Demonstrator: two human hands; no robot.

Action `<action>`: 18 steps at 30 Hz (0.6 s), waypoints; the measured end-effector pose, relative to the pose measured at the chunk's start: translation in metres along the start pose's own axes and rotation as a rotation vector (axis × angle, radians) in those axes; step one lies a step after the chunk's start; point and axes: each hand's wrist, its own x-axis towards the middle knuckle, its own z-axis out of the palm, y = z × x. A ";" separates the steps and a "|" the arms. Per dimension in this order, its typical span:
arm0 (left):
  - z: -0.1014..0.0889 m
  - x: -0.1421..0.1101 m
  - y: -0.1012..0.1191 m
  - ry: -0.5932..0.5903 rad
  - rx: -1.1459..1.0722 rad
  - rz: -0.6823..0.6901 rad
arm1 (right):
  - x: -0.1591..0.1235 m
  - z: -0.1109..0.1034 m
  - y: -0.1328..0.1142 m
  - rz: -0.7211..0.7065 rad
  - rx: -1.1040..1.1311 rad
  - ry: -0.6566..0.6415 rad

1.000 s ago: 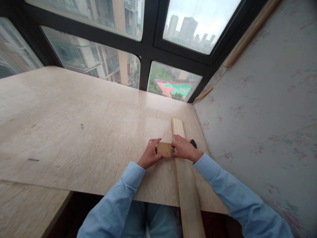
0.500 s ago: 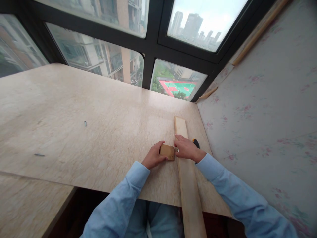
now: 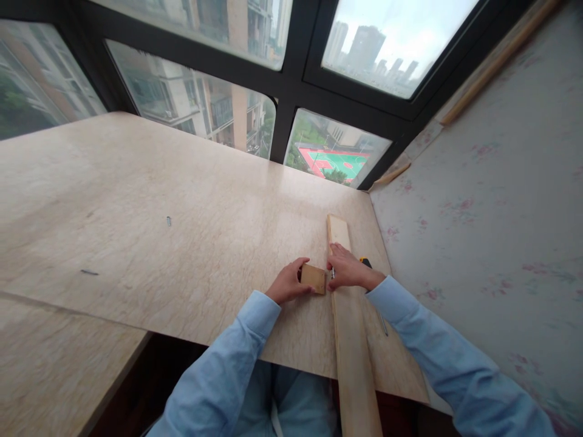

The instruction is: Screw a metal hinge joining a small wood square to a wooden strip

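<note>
The left hand (image 3: 288, 283) has its grip closed on the block (image 3: 313, 278), over the bench (image 3: 218, 224) and just left of the plank (image 3: 354, 352). The right hand (image 3: 347, 269) pinches a small metal piece (image 3: 333, 274) at the plank's edge.

The left hand (image 3: 288, 282) points inward, thumb and forefinger set apart in a curved grip. Facing it, just beside, the right hand (image 3: 348, 268) bends its fingers leftward, thumb tucked lower. Both forearms, in blue sleeves (image 3: 262, 318) (cuffs down at the wrists), angle forward and converge above the seated thighs (image 3: 298, 397).
</note>
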 end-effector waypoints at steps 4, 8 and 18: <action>0.000 0.000 -0.001 0.001 0.002 -0.001 | 0.003 0.004 0.004 -0.020 0.062 0.030; 0.000 -0.001 0.001 0.019 0.050 -0.007 | 0.005 0.007 0.007 -0.043 0.138 0.068; 0.007 -0.007 0.016 0.147 0.408 0.040 | -0.009 0.008 0.023 0.016 0.251 0.245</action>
